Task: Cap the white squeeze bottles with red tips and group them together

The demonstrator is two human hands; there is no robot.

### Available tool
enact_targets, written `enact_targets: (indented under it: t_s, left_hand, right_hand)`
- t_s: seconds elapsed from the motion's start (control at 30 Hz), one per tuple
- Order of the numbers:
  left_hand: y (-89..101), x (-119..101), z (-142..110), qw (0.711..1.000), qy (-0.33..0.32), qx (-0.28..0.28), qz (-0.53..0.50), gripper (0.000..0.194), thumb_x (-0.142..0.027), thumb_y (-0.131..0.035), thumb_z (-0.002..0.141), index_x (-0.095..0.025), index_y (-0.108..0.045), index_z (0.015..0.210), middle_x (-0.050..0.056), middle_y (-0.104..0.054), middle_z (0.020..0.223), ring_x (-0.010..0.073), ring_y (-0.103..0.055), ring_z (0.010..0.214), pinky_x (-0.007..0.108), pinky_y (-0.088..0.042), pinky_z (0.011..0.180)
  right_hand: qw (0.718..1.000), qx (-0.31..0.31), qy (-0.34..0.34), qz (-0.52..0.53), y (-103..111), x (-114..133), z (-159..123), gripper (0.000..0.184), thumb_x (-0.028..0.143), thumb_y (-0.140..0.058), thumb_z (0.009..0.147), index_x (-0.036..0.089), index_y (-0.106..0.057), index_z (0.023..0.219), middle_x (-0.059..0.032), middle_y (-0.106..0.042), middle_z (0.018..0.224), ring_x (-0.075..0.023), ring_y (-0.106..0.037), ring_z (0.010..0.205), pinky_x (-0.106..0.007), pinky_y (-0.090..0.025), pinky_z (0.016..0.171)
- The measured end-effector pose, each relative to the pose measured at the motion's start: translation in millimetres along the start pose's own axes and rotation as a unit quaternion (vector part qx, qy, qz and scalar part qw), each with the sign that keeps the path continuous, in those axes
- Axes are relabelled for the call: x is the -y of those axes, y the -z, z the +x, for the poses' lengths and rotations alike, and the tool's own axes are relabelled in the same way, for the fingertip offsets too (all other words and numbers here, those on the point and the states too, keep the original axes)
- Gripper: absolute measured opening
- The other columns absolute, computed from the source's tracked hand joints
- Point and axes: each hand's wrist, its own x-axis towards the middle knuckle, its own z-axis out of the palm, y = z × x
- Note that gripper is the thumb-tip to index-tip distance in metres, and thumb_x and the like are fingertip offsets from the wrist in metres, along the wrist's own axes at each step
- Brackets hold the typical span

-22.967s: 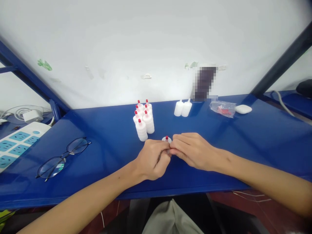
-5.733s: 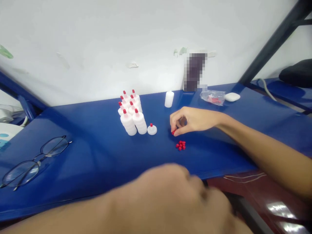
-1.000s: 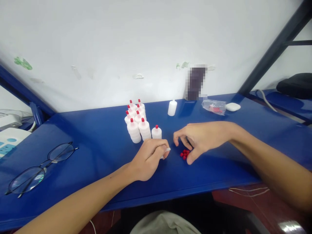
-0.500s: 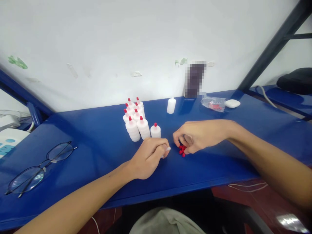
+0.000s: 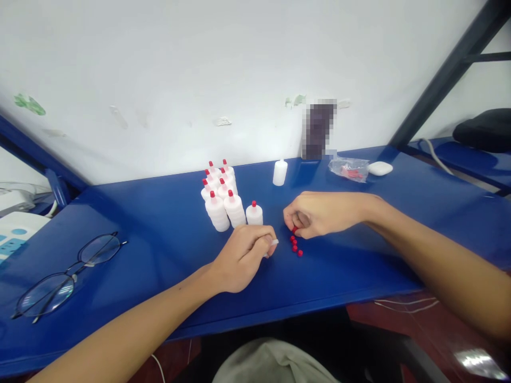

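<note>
My left hand (image 5: 243, 260) is closed around a small white plastic piece (image 5: 274, 242); only its end sticks out past the fingers, and the rest is hidden. Just to the right, my right hand (image 5: 313, 215) is closed, its thumb and fingertips pinching a small red cap (image 5: 294, 230). Several loose red caps (image 5: 294, 248) lie on the blue table (image 5: 255, 314) below those fingertips. Behind my left hand stands a white squeeze bottle (image 5: 254, 214) with a red cap on its tip. Further left, several more red-capped white bottles (image 5: 220, 213) stand in two rows.
A white bottle (image 5: 280, 173) with no red cap stands near the wall. Beside it are a blurred dark upright object (image 5: 318, 130), a clear bag (image 5: 349, 169) with red pieces inside, and a white rounded object (image 5: 380, 168). Eyeglasses (image 5: 75, 274) lie at the left.
My right hand has risen slightly from the loose red caps, with one cap now between its fingertips. More of the loose caps show. My left hand has stayed nearly still.
</note>
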Motion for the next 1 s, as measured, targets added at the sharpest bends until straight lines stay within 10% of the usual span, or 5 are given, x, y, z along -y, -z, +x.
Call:
enact_targets:
  t_s: [0.27,0.47,1.0]
  left_hand:
    - [-0.8,0,-1,0.999,0.024,-0.026,-0.013,0.034,-0.024,-0.034,0.097,-0.016,-0.048,0.067,-0.002,-0.051,0.065,0.0101,-0.047,0.059,0.024,-0.037,0.059]
    - [-4.0,7,0,0.994,0.059,-0.081,-0.038,0.034,-0.027,-0.035,0.1,-0.016,-0.049,0.07,-0.003,-0.047,0.064,0.0088,-0.041,0.055,0.024,-0.033,0.056]
    - [-2.3,9,-1,0.994,0.029,-0.077,-0.077,0.042,-0.045,-0.043,0.098,-0.016,-0.048,0.068,-0.003,-0.045,0.062,0.0093,-0.039,0.057,0.024,-0.031,0.055]
  right_hand:
    - [0.995,-0.095,0.025,-0.032,-1,-6,6,0.002,0.019,-0.06,0.078,0.019,-0.061,0.079,0.0023,-0.063,0.066,-0.0112,-0.055,0.057,-0.024,-0.041,0.055]
    - [0.954,-0.225,0.118,0.16,-13,7,12,0.009,0.021,-0.066,0.078,0.017,-0.062,0.085,0.0023,-0.063,0.069,-0.0107,-0.059,0.062,-0.025,-0.049,0.064]
    - [0.921,-0.228,0.198,0.247,-39,23,19,0.012,0.014,-0.067,0.075,0.017,-0.064,0.086,0.0014,-0.068,0.073,-0.0116,-0.064,0.066,-0.025,-0.054,0.066]
